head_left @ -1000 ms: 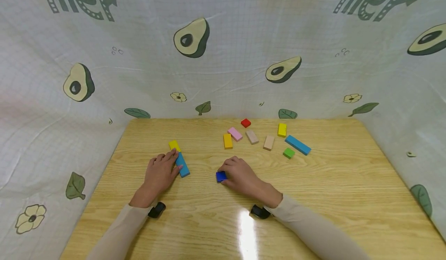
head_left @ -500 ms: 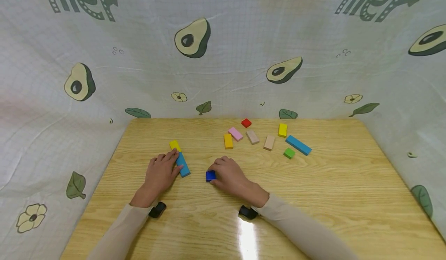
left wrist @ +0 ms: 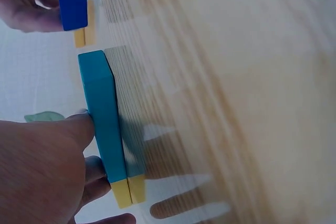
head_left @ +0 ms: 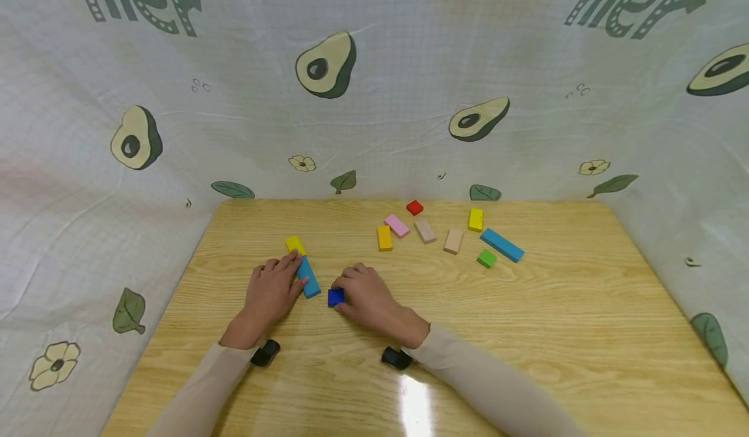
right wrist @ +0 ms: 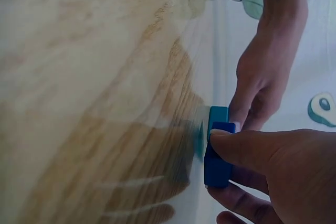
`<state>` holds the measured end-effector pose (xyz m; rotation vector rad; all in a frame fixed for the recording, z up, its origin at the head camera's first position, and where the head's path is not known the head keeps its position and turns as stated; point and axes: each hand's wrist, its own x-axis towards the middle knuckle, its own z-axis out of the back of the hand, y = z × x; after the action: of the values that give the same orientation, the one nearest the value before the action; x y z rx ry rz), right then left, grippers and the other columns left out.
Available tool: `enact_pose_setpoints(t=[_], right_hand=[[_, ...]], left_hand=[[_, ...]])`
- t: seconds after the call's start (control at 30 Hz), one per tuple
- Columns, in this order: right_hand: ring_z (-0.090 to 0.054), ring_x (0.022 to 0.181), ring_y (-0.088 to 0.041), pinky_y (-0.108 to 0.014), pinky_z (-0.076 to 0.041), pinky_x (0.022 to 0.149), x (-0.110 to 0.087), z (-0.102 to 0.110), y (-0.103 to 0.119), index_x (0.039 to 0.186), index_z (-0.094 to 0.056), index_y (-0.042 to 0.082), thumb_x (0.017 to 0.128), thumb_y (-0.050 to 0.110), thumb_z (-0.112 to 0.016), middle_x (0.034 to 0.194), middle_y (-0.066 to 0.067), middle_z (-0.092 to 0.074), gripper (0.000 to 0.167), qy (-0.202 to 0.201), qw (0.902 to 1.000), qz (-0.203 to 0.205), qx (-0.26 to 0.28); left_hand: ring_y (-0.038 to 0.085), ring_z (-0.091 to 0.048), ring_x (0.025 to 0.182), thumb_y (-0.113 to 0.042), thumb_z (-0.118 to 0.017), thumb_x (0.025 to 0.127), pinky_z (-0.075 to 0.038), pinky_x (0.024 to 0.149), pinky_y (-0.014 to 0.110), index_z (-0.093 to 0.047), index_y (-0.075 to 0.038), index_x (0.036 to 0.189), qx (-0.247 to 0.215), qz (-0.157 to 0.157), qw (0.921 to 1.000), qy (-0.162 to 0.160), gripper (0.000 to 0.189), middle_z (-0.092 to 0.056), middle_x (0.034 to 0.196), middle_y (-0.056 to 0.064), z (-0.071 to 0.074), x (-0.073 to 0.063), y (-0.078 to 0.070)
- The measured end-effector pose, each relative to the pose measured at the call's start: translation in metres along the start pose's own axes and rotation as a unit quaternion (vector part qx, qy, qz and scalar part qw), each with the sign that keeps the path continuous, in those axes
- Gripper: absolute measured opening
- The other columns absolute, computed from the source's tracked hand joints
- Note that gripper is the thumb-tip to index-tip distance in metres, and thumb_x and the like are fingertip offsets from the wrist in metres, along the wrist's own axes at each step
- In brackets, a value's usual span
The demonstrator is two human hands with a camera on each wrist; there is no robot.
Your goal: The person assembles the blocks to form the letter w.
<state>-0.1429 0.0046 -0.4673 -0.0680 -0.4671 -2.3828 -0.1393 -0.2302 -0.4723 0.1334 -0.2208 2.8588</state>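
Observation:
In the head view my left hand (head_left: 272,292) rests on a light blue block (head_left: 307,277), with thumb and fingertips at its top. A yellow block (head_left: 295,244) lines up end to end with it at the far end. My right hand (head_left: 367,299) pinches a small dark blue block (head_left: 336,297) between thumb and fingers, just right of the light blue block's near end. In the right wrist view the dark blue block (right wrist: 219,161) overlaps the light blue block (right wrist: 218,114). The left wrist view shows a gap between the dark blue block (left wrist: 73,2) and the light blue one.
Toward the back of the wooden table (head_left: 526,333) lie an orange block (head_left: 384,238), a pink block (head_left: 396,225), a red block (head_left: 415,207), two beige blocks (head_left: 453,241), another yellow block (head_left: 476,220), a green block (head_left: 486,259) and a long blue block (head_left: 502,245). Patterned cloth (head_left: 398,66) stands behind.
My right hand has moved left with the dark blue block, bringing it close to the light blue block. The left hand has stayed in place on the light blue block.

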Motion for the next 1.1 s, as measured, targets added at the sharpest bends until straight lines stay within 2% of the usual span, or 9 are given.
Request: enact_pose_setpoints(t=[0.67, 0.77, 0.93, 1.1], right_hand=[[-0.062, 0.113, -0.023, -0.038, -0.050, 0.101, 0.013, -0.008, 0.009, 0.119, -0.078, 0.014, 0.097, 0.029, -0.080, 0.115, -0.002, -0.073, 0.027, 0.010, 0.9997, -0.012, -0.019], [-0.062, 0.113, -0.022, -0.038, -0.050, 0.101, 0.012, -0.009, 0.008, 0.121, -0.078, 0.014, 0.096, 0.033, -0.081, 0.116, -0.001, -0.072, 0.032, 0.012, 0.9997, -0.015, -0.017], [-0.062, 0.113, -0.023, -0.040, -0.051, 0.100, 0.009, -0.004, -0.004, 0.125, -0.077, 0.013, 0.094, 0.041, -0.082, 0.120, -0.002, -0.070, 0.042, 0.000, 0.9995, -0.033, 0.000], [-0.062, 0.114, -0.030, -0.046, -0.051, 0.099, 0.005, 0.008, -0.030, 0.129, -0.073, 0.007, 0.093, 0.031, -0.084, 0.126, -0.009, -0.069, 0.045, -0.038, 0.9975, -0.044, 0.040]], left_hand=[[0.045, -0.056, 0.131, -0.030, -0.066, 0.106, -0.045, 0.106, 0.063, -0.058, 0.000, 0.150, 0.004, -0.001, 1.0000, -0.002, 0.054, -0.054, 0.157, 0.017, 0.002, 0.002, -0.003], [0.045, -0.056, 0.131, -0.030, -0.066, 0.106, -0.045, 0.106, 0.064, -0.057, 0.000, 0.151, 0.005, 0.000, 1.0000, 0.001, 0.055, -0.054, 0.157, 0.017, 0.002, 0.001, -0.003], [0.044, -0.056, 0.131, -0.030, -0.066, 0.106, -0.044, 0.106, 0.063, -0.057, 0.000, 0.151, 0.004, 0.001, 1.0000, 0.000, 0.055, -0.054, 0.157, 0.017, 0.000, 0.000, -0.002], [0.045, -0.055, 0.132, -0.029, -0.066, 0.106, -0.044, 0.107, 0.063, -0.056, 0.001, 0.151, 0.001, 0.002, 1.0000, 0.000, 0.055, -0.053, 0.158, 0.017, -0.001, 0.000, -0.001]])
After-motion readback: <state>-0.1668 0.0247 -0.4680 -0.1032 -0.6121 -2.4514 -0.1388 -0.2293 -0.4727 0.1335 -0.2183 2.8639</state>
